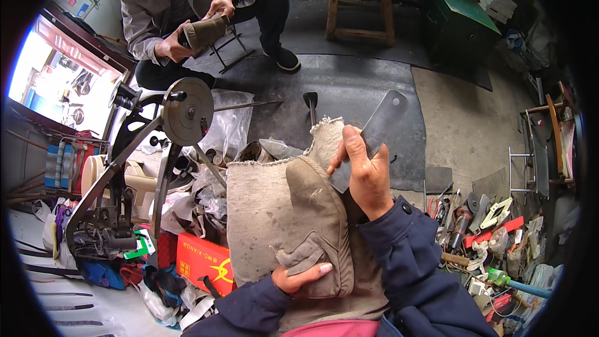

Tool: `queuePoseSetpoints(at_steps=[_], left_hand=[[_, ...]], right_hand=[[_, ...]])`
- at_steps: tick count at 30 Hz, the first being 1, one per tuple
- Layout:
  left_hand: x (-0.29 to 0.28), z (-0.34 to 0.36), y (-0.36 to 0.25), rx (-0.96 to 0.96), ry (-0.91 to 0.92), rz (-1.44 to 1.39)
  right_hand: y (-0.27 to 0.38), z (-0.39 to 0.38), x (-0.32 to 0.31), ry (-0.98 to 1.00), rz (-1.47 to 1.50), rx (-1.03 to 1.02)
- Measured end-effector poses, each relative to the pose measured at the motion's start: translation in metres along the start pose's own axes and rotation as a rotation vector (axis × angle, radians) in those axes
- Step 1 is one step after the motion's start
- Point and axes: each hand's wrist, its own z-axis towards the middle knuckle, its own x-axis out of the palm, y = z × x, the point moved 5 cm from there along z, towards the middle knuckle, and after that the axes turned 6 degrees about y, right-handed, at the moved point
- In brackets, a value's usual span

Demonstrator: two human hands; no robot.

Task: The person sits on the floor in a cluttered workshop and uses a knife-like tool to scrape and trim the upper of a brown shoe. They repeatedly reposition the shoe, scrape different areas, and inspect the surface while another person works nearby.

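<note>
A grey-brown suede boot [315, 203] lies across my lap on a frayed, stained canvas cloth [256, 196]. My left hand [302, 279] grips its lower end, the thumb pressing beside a loose, folded flap of suede [302, 254]. In my right hand [369, 178] is a flat metal cobbler's knife [388, 115], its holed end pointing up and away. The lower end of the blade is close to the boot's right edge; whether it touches cannot be made out. My right fingers are partly hidden behind the blade.
A shoe-patching machine [187, 112] with a large handwheel stands at left. Opposite, a person [187, 0] holds a similar boot [207, 31]. An orange-red box [203, 263] and scraps lie left; assorted tools [465, 218] cover the right. A wooden stool [360, 32] and green chest [458, 19] stand behind.
</note>
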Motion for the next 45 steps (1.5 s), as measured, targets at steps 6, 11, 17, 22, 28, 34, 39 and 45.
queuePoseSetpoints(at_steps=[6, 11, 17, 22, 28, 34, 39, 45], left_hand=[[0.002, 0.000, 0.000, -0.003, 0.016, -0.085], [0.001, 0.000, 0.000, -0.006, 0.020, -0.075], [0.000, 0.000, 0.002, -0.014, 0.022, -0.060], [-0.002, 0.002, 0.001, 0.034, 0.005, 0.015], [0.000, 0.000, 0.001, -0.009, -0.004, -0.042], [0.002, 0.001, -0.003, 0.014, 0.004, -0.067], [0.001, 0.001, -0.002, 0.014, 0.013, -0.038], [0.002, 0.001, 0.000, 0.008, 0.007, -0.072]], right_hand=[[0.002, -0.004, -0.002, 0.008, -0.014, -0.026], [0.002, -0.008, -0.003, 0.009, -0.005, -0.026], [0.003, -0.014, -0.006, -0.013, -0.002, -0.028], [0.003, -0.017, -0.008, -0.007, -0.028, -0.060], [0.004, -0.023, -0.011, 0.006, -0.059, -0.069], [0.005, -0.027, -0.013, -0.003, -0.052, -0.067], [0.005, -0.030, -0.012, -0.008, -0.024, -0.058], [0.005, -0.033, -0.014, 0.020, -0.064, -0.068]])
